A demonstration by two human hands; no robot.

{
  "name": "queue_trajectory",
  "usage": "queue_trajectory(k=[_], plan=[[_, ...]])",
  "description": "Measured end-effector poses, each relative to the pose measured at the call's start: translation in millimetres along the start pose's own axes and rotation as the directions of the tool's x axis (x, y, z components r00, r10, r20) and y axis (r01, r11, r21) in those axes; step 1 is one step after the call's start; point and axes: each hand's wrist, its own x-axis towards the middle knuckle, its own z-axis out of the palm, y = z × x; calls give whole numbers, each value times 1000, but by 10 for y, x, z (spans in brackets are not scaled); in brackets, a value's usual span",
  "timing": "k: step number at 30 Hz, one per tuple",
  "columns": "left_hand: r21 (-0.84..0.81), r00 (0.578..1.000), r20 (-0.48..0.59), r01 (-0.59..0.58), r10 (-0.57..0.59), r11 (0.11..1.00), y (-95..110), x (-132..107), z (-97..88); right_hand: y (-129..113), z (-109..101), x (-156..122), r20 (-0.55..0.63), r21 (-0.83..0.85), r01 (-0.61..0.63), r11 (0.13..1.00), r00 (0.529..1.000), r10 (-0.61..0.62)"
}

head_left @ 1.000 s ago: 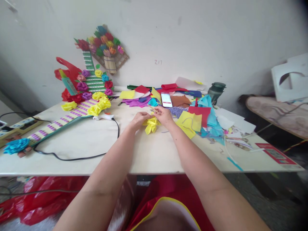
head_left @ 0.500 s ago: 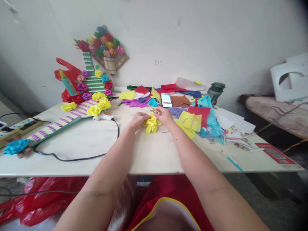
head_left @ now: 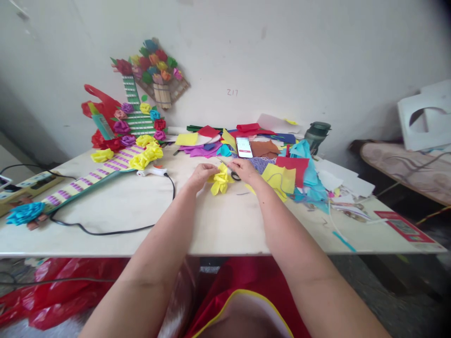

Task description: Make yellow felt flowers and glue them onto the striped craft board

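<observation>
Flower [head_left: 221,182] (yellow, crinkly) is mid-way along the table [head_left: 229,225], its edge pinched by L hand [head_left: 204,174], prob. to steady it, w/ R hand [head_left: 245,170] gripping black-looped scissors [head_left: 235,177] right beside.

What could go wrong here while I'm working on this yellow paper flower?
The right hand holds what looks like scissors close to the yellow paper flower, so a slip might nick a petal. The black cord disappears behind the left forearm; snagging it could drag the white tool. Yellow sheets by the right wrist might get brushed aside.
</observation>
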Motion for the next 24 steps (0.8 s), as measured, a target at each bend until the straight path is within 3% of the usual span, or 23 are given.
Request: queue_trajectory(k=[7, 13, 19, 24], plan=[[-16, 1000, 15, 18, -17, 1000, 48, -34, -10, 3, -6, -28, 32, 127, -29, 991, 999, 26], [-10, 998, 45, 32, -32, 999, 70, -54, -9, -4, 3, -39, 172, 358, -137, 924, 982, 79], [-8, 996, 86, 37, -37, 999, 63, -50, -17, -37, -27, -46, 267, 386, -172, 906, 961, 68], [-13, 991, 129, 47, -44, 999, 61, -53, -23, -24, -29, -49, 278, 397, -165, 903, 959, 53]])
